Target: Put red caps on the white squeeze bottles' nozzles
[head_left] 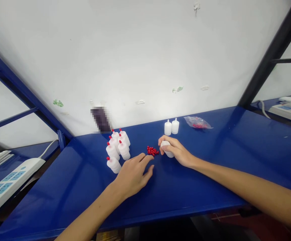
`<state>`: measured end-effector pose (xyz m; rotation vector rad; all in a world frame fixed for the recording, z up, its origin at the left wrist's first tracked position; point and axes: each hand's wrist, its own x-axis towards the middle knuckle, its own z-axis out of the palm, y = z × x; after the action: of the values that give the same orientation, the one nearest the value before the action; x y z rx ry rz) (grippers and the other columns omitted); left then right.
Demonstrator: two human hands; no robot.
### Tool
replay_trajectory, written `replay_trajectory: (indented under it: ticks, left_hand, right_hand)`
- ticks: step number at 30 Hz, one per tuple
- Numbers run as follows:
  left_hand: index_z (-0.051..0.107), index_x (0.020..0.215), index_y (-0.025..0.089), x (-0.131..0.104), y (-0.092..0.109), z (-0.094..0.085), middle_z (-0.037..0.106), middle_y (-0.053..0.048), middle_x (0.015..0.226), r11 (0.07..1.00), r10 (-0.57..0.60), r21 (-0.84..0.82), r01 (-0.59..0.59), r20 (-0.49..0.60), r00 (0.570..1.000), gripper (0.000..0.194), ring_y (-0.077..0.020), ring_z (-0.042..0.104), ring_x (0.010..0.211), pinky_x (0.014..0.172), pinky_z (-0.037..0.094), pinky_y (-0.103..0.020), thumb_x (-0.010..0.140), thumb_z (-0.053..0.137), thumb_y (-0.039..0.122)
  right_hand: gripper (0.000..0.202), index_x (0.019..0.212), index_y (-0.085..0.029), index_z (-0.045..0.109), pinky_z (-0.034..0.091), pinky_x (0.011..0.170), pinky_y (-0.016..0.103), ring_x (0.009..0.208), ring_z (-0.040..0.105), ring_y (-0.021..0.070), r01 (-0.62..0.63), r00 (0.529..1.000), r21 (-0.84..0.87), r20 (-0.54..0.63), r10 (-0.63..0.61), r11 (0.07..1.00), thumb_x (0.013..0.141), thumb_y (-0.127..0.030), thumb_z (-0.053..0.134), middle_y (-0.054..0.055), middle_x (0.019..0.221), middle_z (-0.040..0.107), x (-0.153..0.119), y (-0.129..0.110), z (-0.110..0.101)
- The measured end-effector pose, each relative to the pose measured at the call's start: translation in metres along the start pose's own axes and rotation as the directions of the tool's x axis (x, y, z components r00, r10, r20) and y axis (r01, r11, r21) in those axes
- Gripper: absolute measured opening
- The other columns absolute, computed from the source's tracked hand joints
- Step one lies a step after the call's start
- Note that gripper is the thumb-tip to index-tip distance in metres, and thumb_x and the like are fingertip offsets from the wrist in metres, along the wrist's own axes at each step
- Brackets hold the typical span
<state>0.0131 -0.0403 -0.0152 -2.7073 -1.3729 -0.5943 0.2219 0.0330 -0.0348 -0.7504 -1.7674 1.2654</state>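
My right hand (174,150) is wrapped round a white bottle (167,149), which is tilted just above or on the blue table (185,197). Close to a small pile of red caps (152,151), my left hand (136,172) has its thumb and index finger apart, with nothing visible between them. Its fingertips are at the pile's near edge. Several white bottles with red tips (113,152) stand in a group left of the pile. Two white bottles without red tips (171,127) stand side by side behind my right hand.
A clear plastic bag (198,123) with red pieces lies at the back right. Power strips (7,187) sit beyond the table's left side and at the far right. A blurred dark object (101,119) is by the white wall. Metal posts flank the table.
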Motion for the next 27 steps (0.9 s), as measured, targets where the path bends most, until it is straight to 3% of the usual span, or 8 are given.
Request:
replay_trajectory:
  ticks: [5,11,15,18,22,27]
  left_hand:
    - [0.059,0.117,0.018,0.031,-0.01,0.024,0.062,-0.007,0.097,0.985,-0.021,0.171,0.003,0.102,0.995,0.024,-0.0214,0.066,0.077,0.063,0.051,-0.03,0.095,0.05,0.022]
    - [0.064,0.11,0.02,0.033,-0.018,0.041,0.059,-0.006,0.094,0.979,-0.013,0.202,0.001,0.06,0.998,0.023,-0.0187,0.065,0.075,0.06,0.051,-0.028,0.099,0.044,0.024]
    - [0.065,0.104,0.019,0.03,-0.017,0.04,0.062,-0.005,0.091,0.999,0.039,-0.017,-0.042,-0.148,0.988,0.018,-0.0147,0.063,0.074,0.062,0.053,-0.025,0.096,0.049,0.02]
    - [0.065,0.096,0.018,0.032,-0.009,0.033,0.068,-0.005,0.092,0.943,-0.086,-0.33,-0.038,-0.353,0.932,0.009,-0.0123,0.065,0.071,0.055,0.051,-0.021,0.09,0.058,0.018]
    - [0.067,0.09,0.017,0.032,0.0,0.025,0.074,-0.005,0.092,0.831,-0.266,-0.555,0.018,-0.369,0.89,0.006,-0.0118,0.067,0.067,0.05,0.051,-0.019,0.085,0.065,0.016]
    - [0.069,0.089,0.017,0.03,0.001,0.021,0.073,-0.005,0.086,0.833,-0.193,-0.549,-0.074,-0.413,0.89,0.004,-0.0125,0.065,0.069,0.059,0.056,-0.023,0.085,0.066,0.017]
  right_hand:
    - [0.01,0.08,-0.017,0.054,0.041,0.062,0.027,0.06,0.053,0.0147,-0.016,0.999,-0.084,-0.033,0.013,0.996,0.08,-0.027,0.051,-0.001,0.063,0.058,0.0,0.0,-0.002]
    - [0.014,0.076,-0.017,0.056,0.039,0.063,0.027,0.063,0.052,0.0147,0.037,0.996,-0.213,-0.072,-0.053,0.976,0.083,-0.027,0.048,-0.001,0.067,0.056,-0.001,0.004,-0.005]
    - [0.021,0.076,-0.016,0.058,0.04,0.066,0.028,0.068,0.053,0.0157,0.058,0.991,-0.259,-0.1,-0.087,0.964,0.087,-0.033,0.051,0.001,0.074,0.058,-0.001,0.004,-0.004]
    - [0.02,0.087,-0.016,0.057,0.042,0.063,0.027,0.063,0.054,0.0151,0.012,0.999,-0.168,-0.03,-0.017,0.986,0.09,-0.035,0.051,-0.001,0.068,0.058,-0.003,0.003,-0.002]
    - [0.019,0.1,-0.019,0.053,0.038,0.057,0.024,0.061,0.049,0.0125,0.034,0.996,-0.08,0.09,-0.027,0.996,0.093,-0.036,0.05,-0.003,0.073,0.054,-0.006,0.001,0.001]
    - [0.028,0.082,-0.018,0.054,0.031,0.059,0.025,0.061,0.041,0.0117,0.141,0.982,-0.292,0.165,-0.095,0.946,0.095,-0.041,0.047,-0.003,0.068,0.048,-0.01,-0.007,0.0]
